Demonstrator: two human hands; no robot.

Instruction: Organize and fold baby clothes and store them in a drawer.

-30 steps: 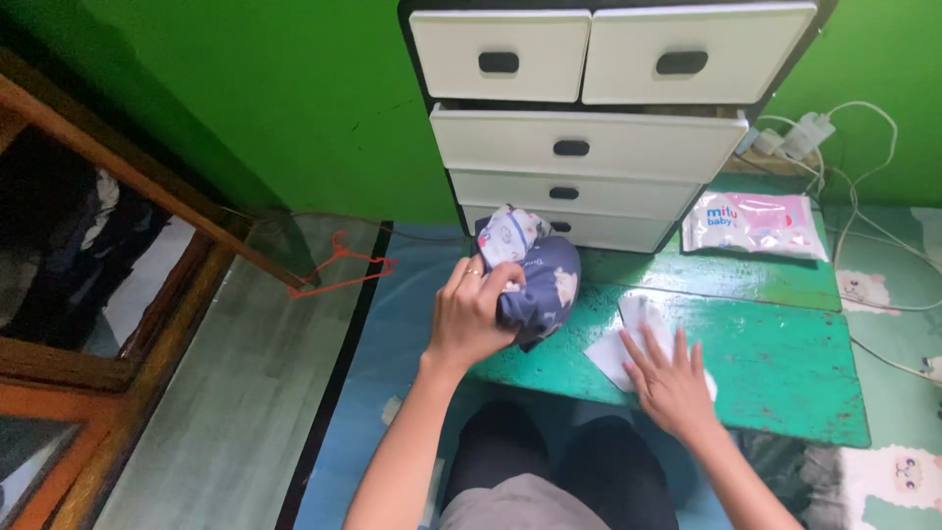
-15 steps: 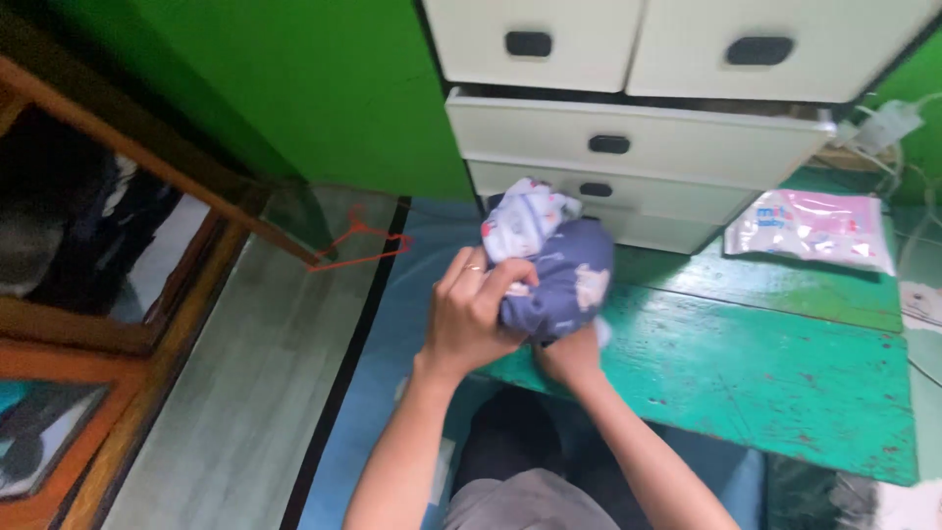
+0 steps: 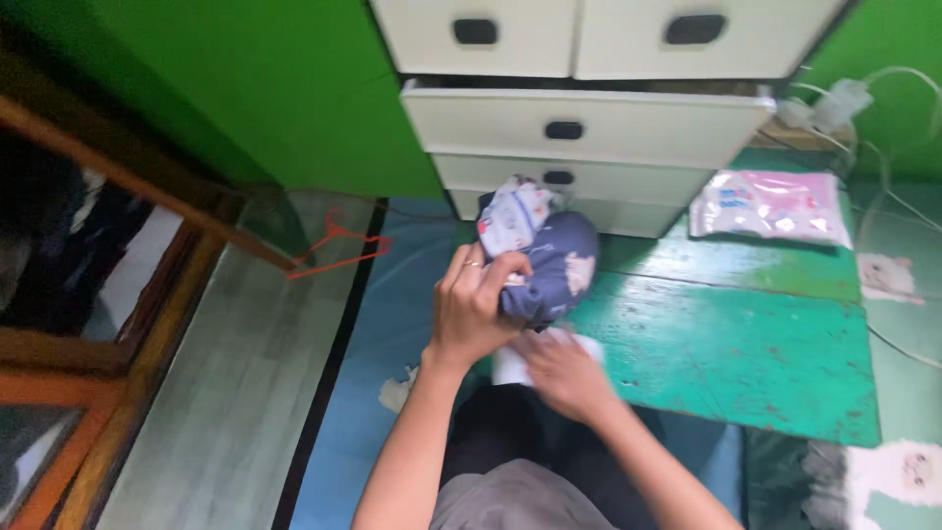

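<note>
The left hand (image 3: pixel 473 312) is closed around a bundle of soft clothing (image 3: pixel 538 257) — a dark blue-grey printed piece wadded together with a lighter white-patterned one that pokes out at the top. The bundle is held just above the near left corner of the green counter (image 3: pixel 746 353), close to the front of the white drawer unit (image 3: pixel 589 123). The fingers wrap over the left side of the wad, the thumb tucked against it, a ring showing on one finger.

The right hand (image 3: pixel 559 371) is blurred with motion and sits just under the bundle at the counter's near edge, fingers loosely spread over a small white cloth (image 3: pixel 510 365); whether it is gripping that cloth or only pressing on it I cannot tell.

The bundle looks light and limp. It has no stiffness of its own, so it sags and bulges wherever it is not gripped, and loose folds could slip free of a one-sided hold. It is not fragile and not slippery — fabric gives good friction. The safest hold is probably a full grasp round the middle of the wad, or one hand cupping from below while the other closes over the top.

A pink packet (image 3: pixel 770 206) lies at the far right of the counter, well apart from the hands, and a red hanger (image 3: pixel 339 250) lies on the floor to the left.
</note>
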